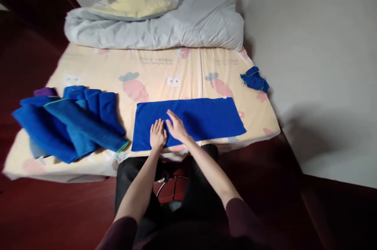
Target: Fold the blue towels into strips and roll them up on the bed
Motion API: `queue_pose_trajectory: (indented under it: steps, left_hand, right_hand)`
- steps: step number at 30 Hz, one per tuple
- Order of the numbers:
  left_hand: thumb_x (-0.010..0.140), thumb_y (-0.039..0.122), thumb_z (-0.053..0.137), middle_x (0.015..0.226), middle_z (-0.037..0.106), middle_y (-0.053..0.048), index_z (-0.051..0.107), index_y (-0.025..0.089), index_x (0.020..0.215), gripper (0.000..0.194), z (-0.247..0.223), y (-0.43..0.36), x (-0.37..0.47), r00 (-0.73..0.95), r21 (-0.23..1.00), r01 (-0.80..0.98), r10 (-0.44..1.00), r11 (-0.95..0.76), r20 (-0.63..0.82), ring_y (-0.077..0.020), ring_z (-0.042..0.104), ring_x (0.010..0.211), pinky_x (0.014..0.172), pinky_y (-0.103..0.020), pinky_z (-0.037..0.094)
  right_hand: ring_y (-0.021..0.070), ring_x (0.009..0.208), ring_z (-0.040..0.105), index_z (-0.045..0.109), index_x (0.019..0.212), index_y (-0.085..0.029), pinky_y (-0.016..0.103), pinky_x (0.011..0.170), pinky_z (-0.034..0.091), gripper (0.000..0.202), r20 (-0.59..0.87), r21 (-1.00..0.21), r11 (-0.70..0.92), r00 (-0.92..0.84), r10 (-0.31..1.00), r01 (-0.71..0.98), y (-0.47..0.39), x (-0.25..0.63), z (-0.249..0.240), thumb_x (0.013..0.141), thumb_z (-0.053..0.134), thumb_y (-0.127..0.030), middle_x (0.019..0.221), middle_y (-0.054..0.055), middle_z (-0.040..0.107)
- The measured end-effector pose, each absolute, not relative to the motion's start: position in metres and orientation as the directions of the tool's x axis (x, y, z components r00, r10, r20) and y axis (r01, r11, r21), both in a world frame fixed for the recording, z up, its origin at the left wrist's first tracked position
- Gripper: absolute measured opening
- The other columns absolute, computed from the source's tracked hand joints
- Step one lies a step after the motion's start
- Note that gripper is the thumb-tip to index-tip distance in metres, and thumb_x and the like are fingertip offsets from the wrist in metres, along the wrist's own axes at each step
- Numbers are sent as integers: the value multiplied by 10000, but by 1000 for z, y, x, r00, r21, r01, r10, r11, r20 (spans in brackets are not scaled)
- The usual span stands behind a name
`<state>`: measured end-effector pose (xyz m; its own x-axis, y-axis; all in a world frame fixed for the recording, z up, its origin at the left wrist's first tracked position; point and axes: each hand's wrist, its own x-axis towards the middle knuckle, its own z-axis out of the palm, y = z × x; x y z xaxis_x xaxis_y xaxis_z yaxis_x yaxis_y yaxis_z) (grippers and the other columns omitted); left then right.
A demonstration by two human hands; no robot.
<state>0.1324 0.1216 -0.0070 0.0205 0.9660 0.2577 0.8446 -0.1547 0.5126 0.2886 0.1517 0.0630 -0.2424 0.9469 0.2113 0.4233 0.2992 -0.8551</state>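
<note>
Blue cloth (pixel 206 118), centre, partly covered by flat left hand (pixel 158 134) and open right hand (pixel 176 126), both empty; towels (pixel 50 128) far left, quilt (pixel 147 36) top.

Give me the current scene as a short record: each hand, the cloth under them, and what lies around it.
left hand: left hand flat on the spread cloth
right hand: right hand open, beside the left, over the same cloth; contact unclear
spread cloth: blue, laid flat, white tag at far edge
left side: overlapping pile of cloths, mostly blue
right side: crumpled blue cloth, green edging
far end: pale quilt
surface: patterned sheet
</note>
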Motion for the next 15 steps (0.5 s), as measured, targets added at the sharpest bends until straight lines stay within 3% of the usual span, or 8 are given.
queue_pose_trajectory:
  steps: [3,6,10,15]
  left_hand:
    - [1004,286,379,1619,494,-152,482,159,1574,594,-26,114,130,2,522,839,962,-151,274,-281,369,1575,1311,-545,244]
    - [1003,271,384,1614,502,-145,499,161,1563,581,-28,114,126,-12,529,837,962,-138,271,-274,387,1565,1308,-530,252]
    - [998,259,393,1618,499,-137,506,161,1553,575,-22,116,127,-9,528,838,965,-137,264,-277,384,1566,1303,-542,258]
    - [970,259,425,1613,507,-131,507,180,1554,595,-18,114,130,-34,540,835,969,-107,244,-289,392,1560,1300,-565,254]
  right_hand:
    - [202,1504,497,582,1510,-137,369,1286,376,484,126,-898,226,-271,954,377,147,267,21,1049,470,-237,1595,125,539]
    - [194,1508,489,633,1471,-193,396,1291,378,457,105,-908,210,-288,952,363,142,276,-2,1043,476,-227,1564,71,578]
    - [173,1503,494,618,1490,-237,378,1297,370,456,91,-901,188,-254,963,390,146,307,-1,1057,475,-250,1604,18,532]
    - [176,1490,509,630,1475,-224,351,1297,361,442,65,-848,121,-126,990,515,154,399,10,1056,509,-296,1589,38,555]
